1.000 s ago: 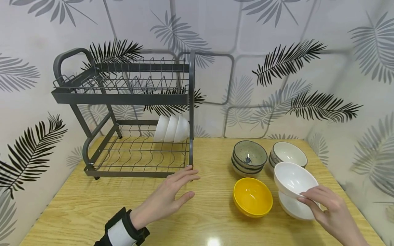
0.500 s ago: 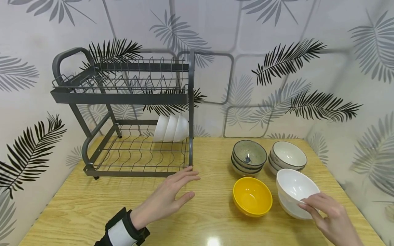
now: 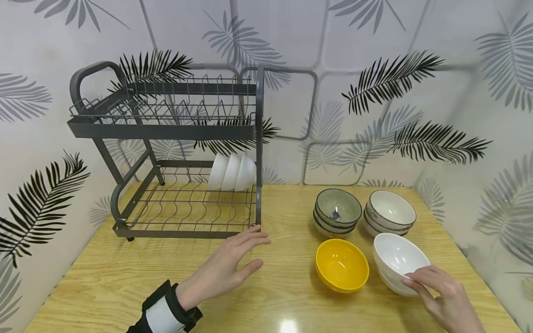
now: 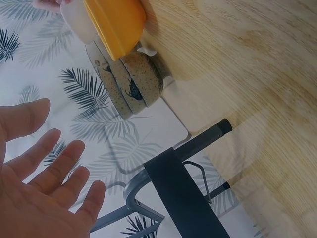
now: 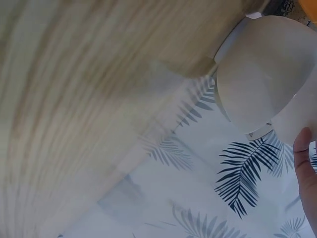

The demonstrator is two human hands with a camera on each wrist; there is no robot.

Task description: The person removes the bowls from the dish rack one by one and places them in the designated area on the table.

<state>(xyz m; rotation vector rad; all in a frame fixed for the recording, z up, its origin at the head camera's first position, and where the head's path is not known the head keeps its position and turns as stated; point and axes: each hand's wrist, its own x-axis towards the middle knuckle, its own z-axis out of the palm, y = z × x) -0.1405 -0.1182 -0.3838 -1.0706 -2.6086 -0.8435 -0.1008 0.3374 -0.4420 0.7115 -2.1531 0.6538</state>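
Observation:
My right hand (image 3: 443,296) pinches the near rim of a white bowl (image 3: 397,252), thumb and fingers at its edge. That bowl sits low over a second white bowl (image 3: 389,283), nearly nested in it; in the right wrist view, the lower bowl (image 5: 262,69) shows its outer side. Left of them stand yellow bowls (image 3: 341,266), stacked. My left hand (image 3: 226,263) holds nothing, its fingers extended beside the front right foot of a dark dish rack (image 3: 175,234). The left wrist view shows its palm (image 4: 34,203) with spread fingers.
Stacked speckled grey-green bowls (image 3: 338,210) and cream bowls with dark rims (image 3: 391,210) stand behind. Several white bowls (image 3: 231,173) lean on edge at the right of the rack's lower tier. A patterned wall backs the wooden table (image 3: 287,286).
My right hand has lowered the white bowl down toward the one beneath, so less of the lower bowl shows. The left hand has stayed in place.

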